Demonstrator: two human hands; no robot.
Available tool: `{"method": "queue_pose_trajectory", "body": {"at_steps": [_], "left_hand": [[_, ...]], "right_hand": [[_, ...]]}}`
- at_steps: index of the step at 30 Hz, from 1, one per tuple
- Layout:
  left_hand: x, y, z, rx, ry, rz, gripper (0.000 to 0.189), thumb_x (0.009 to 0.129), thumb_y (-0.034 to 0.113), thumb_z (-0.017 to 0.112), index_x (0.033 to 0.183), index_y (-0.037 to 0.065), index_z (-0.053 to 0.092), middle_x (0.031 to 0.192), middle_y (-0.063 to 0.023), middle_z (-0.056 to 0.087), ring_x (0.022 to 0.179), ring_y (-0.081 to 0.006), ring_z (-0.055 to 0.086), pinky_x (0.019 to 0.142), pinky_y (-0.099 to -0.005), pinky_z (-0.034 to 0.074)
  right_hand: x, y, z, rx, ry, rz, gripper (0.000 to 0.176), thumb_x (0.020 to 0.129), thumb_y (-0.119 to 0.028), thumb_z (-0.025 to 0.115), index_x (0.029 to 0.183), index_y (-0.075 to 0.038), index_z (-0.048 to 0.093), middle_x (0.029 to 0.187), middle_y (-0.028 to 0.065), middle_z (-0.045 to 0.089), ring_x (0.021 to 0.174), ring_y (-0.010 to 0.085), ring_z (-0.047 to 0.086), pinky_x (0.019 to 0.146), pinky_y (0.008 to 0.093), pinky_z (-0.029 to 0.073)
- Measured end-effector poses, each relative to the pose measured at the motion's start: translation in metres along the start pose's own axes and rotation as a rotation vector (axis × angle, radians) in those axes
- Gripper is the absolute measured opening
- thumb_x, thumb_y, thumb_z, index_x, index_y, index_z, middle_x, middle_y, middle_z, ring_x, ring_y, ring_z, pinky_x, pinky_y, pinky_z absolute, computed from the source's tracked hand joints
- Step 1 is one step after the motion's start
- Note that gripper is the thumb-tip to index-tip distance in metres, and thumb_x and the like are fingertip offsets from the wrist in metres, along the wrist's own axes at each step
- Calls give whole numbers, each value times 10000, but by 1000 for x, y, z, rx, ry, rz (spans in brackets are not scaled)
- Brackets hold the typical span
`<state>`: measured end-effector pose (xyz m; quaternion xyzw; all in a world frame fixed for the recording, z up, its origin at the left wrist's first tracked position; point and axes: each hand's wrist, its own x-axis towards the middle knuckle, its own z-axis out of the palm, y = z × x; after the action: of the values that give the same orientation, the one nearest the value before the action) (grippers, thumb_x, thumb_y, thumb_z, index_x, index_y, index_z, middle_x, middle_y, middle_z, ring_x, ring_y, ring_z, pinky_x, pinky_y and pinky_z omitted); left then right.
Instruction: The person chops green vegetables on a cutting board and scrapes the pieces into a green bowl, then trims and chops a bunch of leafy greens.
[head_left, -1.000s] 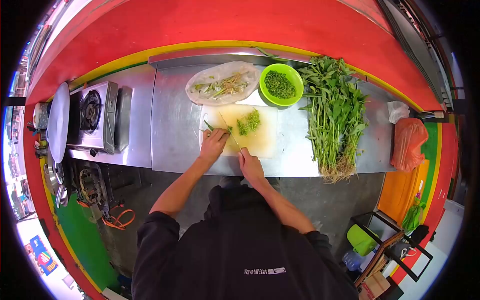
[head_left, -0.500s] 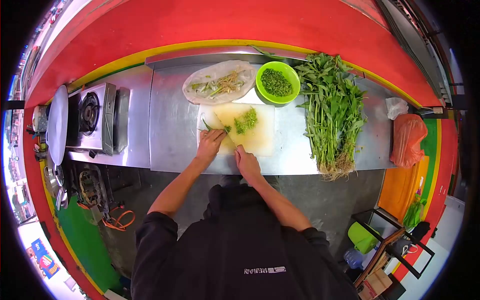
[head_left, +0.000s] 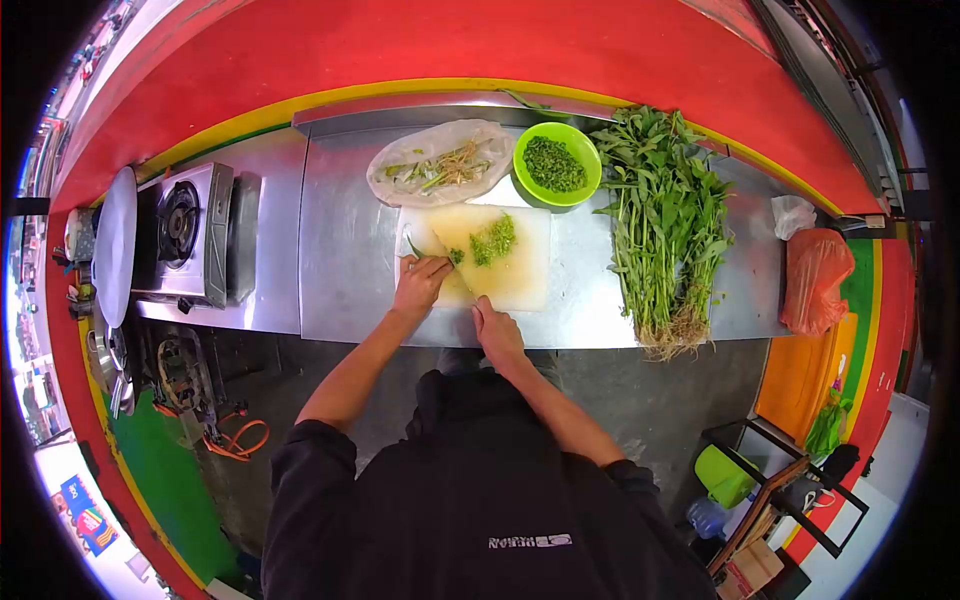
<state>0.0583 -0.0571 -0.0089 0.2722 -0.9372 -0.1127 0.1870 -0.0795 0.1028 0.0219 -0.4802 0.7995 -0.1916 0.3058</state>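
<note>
My right hand (head_left: 497,330) is closed around the handle of a knife (head_left: 462,275), whose blade points away from me across a pale cutting board (head_left: 528,285). To the left of the blade, my left hand (head_left: 422,284) presses thin green stems (head_left: 413,246) onto the board, fingers curled near the edge. A pinch of dark chopped green (head_left: 457,256) lies against the blade by my fingertips. Right of the knife is a heap of lighter chopped greens (head_left: 493,241). Behind the board, a lime-green bowl (head_left: 592,160) holds finely cut greens.
A clear plastic bag (head_left: 385,172) with root ends and scraps lies behind the board. Rooted leafy greens (head_left: 665,220) are piled at right, beside an orange-red plastic bag (head_left: 818,280). A gas stove (head_left: 214,235) stands at left. A red wall (head_left: 420,45) backs the steel counter (head_left: 345,270).
My right hand and the knife handle have shifted slightly toward me. My left hand stays at nearly the same place on the stems.
</note>
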Motion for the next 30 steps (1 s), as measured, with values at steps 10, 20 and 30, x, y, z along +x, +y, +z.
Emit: {"method": "queue_pose_trajectory", "body": {"at_steps": [10, 20, 30], "left_hand": [[0, 10, -7, -38, -12, -80, 251, 862, 69, 655, 1090, 133, 740, 1163, 17, 693, 1095, -160, 640, 943, -407, 378], [-1, 5, -4, -78, -1, -26, 334, 821, 38, 618, 1133, 95, 725, 1167, -20, 696, 1113, -182, 636, 981, -402, 397], [0, 11, -9, 13, 7, -33, 367, 809, 37, 641, 1159, 113, 723, 1157, -2, 700, 1101, -167, 639, 980, -423, 392]], "right_hand": [[-3, 12, -4, 75, 47, -48, 241, 1056, -341, 506, 1080, -101, 500, 674, 263, 642, 645, 503, 648, 571, 607, 510], [-9, 3, -16, 140, 35, 53, 252, 1049, -333, 526, 1070, -82, 510, 708, 291, 648, 696, 535, 635, 610, 630, 484], [-18, 13, -26, 116, -17, 54, 257, 1056, -364, 500, 1092, -110, 494, 723, 307, 642, 721, 555, 631, 625, 657, 486]]}}
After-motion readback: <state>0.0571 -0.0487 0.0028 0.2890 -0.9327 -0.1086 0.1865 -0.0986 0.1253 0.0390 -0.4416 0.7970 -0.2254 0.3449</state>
